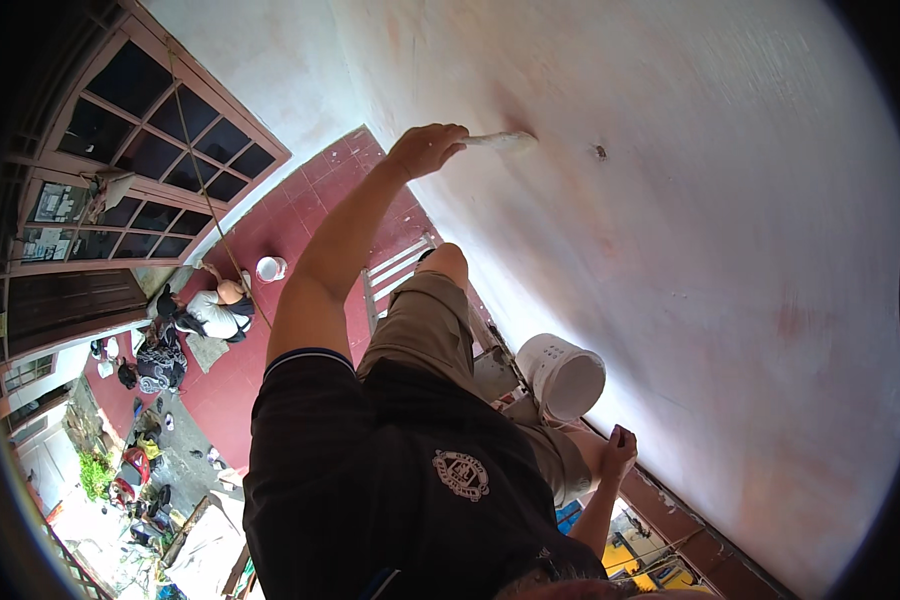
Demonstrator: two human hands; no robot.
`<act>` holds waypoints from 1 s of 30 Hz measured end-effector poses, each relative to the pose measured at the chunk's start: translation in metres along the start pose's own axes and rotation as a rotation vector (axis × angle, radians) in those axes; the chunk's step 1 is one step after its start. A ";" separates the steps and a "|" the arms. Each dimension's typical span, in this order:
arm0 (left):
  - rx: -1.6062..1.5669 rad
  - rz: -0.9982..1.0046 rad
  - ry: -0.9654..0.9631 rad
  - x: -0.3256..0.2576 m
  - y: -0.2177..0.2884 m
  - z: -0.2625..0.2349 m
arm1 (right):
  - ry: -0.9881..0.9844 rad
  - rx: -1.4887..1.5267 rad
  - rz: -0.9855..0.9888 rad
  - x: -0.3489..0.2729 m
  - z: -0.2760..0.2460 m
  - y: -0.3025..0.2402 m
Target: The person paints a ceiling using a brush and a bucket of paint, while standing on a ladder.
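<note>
My left hand (428, 150) is closed around the handle of a paintbrush (498, 141), arm stretched out ahead. The brush's pale bristles meet the whitish, patchy wall (690, 260), left of a small dark hole (598, 152). Low on the right, my right hand (620, 452) is held beside my bent leg with its fingers curled in; whether anything is inside them is hidden. Between that hand and my knees a white bucket (535, 358) stands close to the wall, its inside pale. What supports the bucket is mostly covered by my legs.
Far below me lies a red tiled floor (300, 215) with a slatted ladder-like frame (395, 272) and another white bucket (270, 268). A person (215, 312) crouches there. A cord (198, 165) crosses before the pink-framed windows (155, 135). Yellow objects (625, 560) show at lower right.
</note>
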State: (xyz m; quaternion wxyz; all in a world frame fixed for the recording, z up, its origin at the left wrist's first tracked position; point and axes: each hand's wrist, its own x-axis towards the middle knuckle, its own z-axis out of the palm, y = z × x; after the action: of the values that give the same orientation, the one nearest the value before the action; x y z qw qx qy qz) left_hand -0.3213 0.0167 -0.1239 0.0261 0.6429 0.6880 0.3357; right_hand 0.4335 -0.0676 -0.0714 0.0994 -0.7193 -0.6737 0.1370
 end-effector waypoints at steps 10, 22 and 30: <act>0.287 -0.443 0.196 0.033 -0.019 -0.018 | 0.021 -0.001 -0.018 0.001 0.000 0.004; 0.149 -0.212 -0.140 -0.044 0.254 0.061 | 0.062 0.067 -0.030 -0.002 -0.004 -0.006; -0.098 0.230 -0.298 -0.066 0.300 0.032 | 0.080 0.090 -0.024 -0.008 -0.005 0.002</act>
State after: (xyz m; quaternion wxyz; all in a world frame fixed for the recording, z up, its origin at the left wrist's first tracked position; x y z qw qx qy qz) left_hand -0.0348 -0.0448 -0.0265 0.1203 0.7579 0.5812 0.2708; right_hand 0.4367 -0.0756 -0.0669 0.1600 -0.7109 -0.6710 0.1370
